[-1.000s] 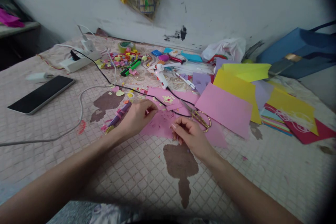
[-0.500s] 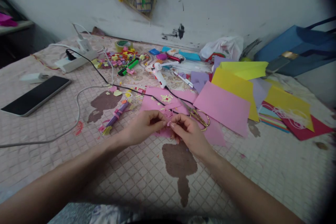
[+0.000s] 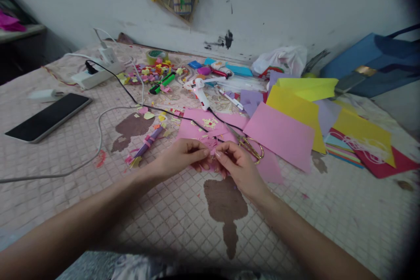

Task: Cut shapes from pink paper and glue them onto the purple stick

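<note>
Between my fingertips is a small piece of pink paper [image 3: 212, 152], mostly covered by the fingers. My left hand [image 3: 189, 154] pinches it from the left, thumb against forefinger. From the right, my right hand [image 3: 236, 162] closes on it the same way. Both hands are just above a pink sheet [image 3: 190, 124] strewn with paper scraps. Gold-handled scissors [image 3: 254, 148] lie right beside my right hand. A white glue gun [image 3: 199, 95] rests beyond the hands, its black cord running behind them. Left of my left hand lies a purple paper roll [image 3: 147, 142] with pink bands.
A phone [image 3: 49, 117] and a power strip [image 3: 96, 75] are on the left, with cables crossing the table. Paper cutouts [image 3: 144, 73] and a green cutter [image 3: 162, 83] lie at the back. Coloured sheets [image 3: 282, 136] spread to the right, near a blue bag [image 3: 370, 63].
The view has shifted slightly. My fingers have moved a little around the small pink paper piece, and more of my left fingers shows below it.
</note>
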Available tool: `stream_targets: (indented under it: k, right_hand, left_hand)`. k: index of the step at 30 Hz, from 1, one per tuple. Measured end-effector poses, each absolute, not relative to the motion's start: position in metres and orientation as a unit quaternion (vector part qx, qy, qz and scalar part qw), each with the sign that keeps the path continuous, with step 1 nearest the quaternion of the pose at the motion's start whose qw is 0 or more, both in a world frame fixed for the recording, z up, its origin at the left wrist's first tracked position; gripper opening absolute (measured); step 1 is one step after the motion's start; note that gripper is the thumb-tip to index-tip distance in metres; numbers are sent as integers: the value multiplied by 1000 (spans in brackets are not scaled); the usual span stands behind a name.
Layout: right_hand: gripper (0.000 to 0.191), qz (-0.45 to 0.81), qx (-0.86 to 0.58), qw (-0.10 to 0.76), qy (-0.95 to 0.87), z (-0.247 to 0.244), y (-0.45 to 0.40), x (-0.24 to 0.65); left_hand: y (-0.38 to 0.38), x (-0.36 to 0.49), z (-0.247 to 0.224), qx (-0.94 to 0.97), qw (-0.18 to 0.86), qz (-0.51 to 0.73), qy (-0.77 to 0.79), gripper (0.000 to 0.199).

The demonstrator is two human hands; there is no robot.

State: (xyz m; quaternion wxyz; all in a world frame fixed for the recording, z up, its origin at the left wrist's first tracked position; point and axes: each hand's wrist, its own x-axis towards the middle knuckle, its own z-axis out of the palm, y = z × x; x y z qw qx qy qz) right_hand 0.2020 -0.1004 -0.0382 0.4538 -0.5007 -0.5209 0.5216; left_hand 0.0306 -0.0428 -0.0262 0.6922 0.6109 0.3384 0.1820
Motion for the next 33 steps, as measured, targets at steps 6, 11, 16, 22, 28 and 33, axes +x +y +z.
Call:
stream_targets:
  k: [6, 11, 16, 22, 28, 33]
  right_hand:
    - [11, 519, -507, 447, -523, -36, -102, 201]
    - [11, 525, -517, 427, -523, -36, -101, 202]
    - [10, 517, -516, 412, -545, -36, -101, 204]
    - [11, 516, -512, 407, -553, -35, -102, 203]
    - [15, 565, -485, 417, -522, -37, -101, 207]
    - [14, 582, -476, 416, -511, -38, -101, 208]
  left_hand:
    - [-43, 32, -30, 637, 653, 229, 340, 17]
    - [-47, 32, -28, 697, 573, 254, 349, 13]
    - [-48, 32, -26, 703, 567, 257, 343, 11]
    - [-47, 32, -23, 689, 590, 258, 332, 12]
    - [-45, 29, -25, 714, 564, 256, 327, 11]
    - [-45, 29, -25, 723, 556, 245, 328, 9]
